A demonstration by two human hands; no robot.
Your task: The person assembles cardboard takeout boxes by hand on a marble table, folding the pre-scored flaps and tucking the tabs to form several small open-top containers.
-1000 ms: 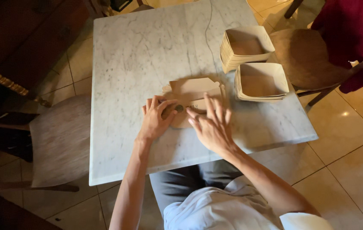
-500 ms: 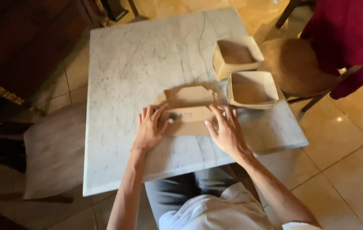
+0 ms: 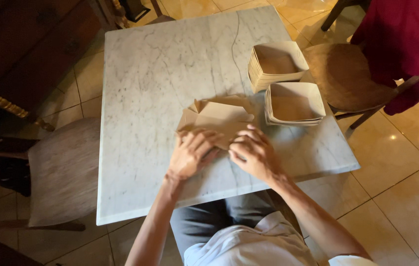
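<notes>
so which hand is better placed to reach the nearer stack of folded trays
Right. The right hand lies on the cardboard sheet on the side toward the nearer tray stack; the left hand is farther away.

Two stacks of square tan paper trays (image 3: 288, 101) at table's right.

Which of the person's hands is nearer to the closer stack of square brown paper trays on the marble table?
The right hand. It lies just below and left of the nearer stack of square brown paper trays; the left hand rests farther left, both pressing the flat brown paper piece.
</notes>
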